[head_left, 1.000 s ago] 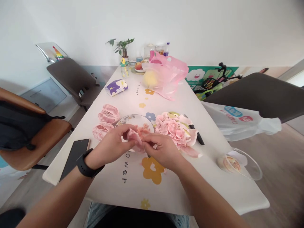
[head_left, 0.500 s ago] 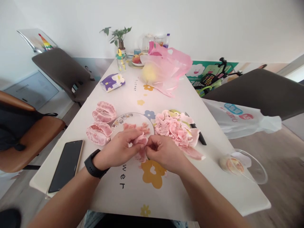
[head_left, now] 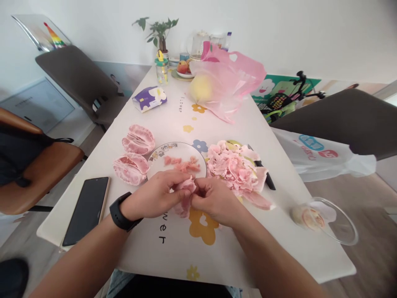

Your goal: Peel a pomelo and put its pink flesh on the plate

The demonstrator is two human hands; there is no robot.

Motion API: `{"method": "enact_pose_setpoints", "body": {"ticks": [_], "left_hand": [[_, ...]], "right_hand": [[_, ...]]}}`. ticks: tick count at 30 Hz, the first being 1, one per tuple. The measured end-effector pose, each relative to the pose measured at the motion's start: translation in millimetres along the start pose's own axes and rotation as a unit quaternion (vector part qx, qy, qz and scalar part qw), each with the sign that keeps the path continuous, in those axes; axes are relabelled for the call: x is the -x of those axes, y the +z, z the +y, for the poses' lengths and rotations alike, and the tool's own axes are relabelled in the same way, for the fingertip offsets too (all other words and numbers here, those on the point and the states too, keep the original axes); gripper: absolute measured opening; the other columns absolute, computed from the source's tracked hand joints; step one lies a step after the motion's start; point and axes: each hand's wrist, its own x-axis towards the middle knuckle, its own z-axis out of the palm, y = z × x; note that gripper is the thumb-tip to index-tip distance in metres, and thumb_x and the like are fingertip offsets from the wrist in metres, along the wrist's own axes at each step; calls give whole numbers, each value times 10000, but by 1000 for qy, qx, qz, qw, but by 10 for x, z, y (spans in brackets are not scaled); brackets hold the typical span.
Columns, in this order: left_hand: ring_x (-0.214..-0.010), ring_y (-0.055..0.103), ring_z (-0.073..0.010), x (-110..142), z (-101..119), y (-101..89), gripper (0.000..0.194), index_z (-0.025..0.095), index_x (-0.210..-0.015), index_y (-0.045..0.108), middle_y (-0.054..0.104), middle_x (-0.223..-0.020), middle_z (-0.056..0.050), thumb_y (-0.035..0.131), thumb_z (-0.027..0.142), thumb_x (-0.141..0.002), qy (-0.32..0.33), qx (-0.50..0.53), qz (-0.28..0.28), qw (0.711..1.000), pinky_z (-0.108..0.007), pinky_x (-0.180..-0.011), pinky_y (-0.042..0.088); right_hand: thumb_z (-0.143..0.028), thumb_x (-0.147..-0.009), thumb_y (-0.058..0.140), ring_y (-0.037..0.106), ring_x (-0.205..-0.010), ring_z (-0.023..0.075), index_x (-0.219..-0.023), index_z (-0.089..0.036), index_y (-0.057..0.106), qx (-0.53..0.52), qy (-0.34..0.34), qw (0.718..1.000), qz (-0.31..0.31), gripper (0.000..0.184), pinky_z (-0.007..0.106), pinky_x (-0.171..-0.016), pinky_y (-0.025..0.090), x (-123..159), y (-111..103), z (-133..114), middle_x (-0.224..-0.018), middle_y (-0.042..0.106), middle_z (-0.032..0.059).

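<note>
Between my two hands is a pink pomelo segment (head_left: 182,205), above the table just in front of a plate. My left hand (head_left: 163,192) grips it between thumb and fingers. Against its right side, my right hand (head_left: 214,198) pinches the segment's edge; the fingertips are partly hidden. On the white plate (head_left: 198,155) with a cartoon rim lie peeled pieces of pomelo flesh (head_left: 182,163). Two larger pomelo chunks (head_left: 138,139) sit left of the plate. A heap of pink pomelo peel (head_left: 231,167) is piled to its right.
A knife (head_left: 269,179) lies right of the peel. A phone (head_left: 87,211) is at the table's left edge. Farther back are a tissue pack (head_left: 149,99) and a pink plastic bag (head_left: 232,78) with a yellow fruit. A clear plastic tub (head_left: 325,221) stands at the right edge.
The view has shifted, and more of the plate shows. The pomelo segment has turned more upright in my left hand, while my right hand stays pinched at its edge.
</note>
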Motion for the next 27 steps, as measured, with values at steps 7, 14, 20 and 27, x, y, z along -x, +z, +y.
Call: {"method": "enact_pose_setpoints", "body": {"ticks": [7,14,20,27], "left_hand": [[-706,464,-140,5,-5,-30,257,189,-788,559,516,-729,15,561,335,-1000,-13,54,-15,998,-281,-688,399],[-698,483,-145,16,-6,-59,356,178,-787,588,564,-736,-6,582,468,-994,-31,131,-25,991,-280,-663,425],[-889,624,-205,24,-18,31,300,179,-916,674,664,-899,-52,612,463,-987,-39,208,37,977,-348,-851,532],[-1288,620,-292,27,-2,292,565,261,-1510,522,737,-1237,-90,543,530,-1014,-84,143,130,978,-433,-1078,517]], "right_hand": [[-228,-724,625,447,-524,92,-684,-215,588,-43,19,999,-22,57,236,-486,327,-2,17,-7,-593,547,-67],[-206,-704,642,483,-525,94,-673,-216,565,-47,14,999,-10,83,222,-493,349,7,38,6,-578,563,-69],[-213,-749,636,566,-531,108,-692,-221,558,-114,-40,993,7,97,229,-527,436,33,16,20,-581,616,-54],[-277,-845,613,485,-544,115,-694,-222,601,-4,-69,996,56,161,242,-497,368,85,-21,8,-605,582,-36]]}}
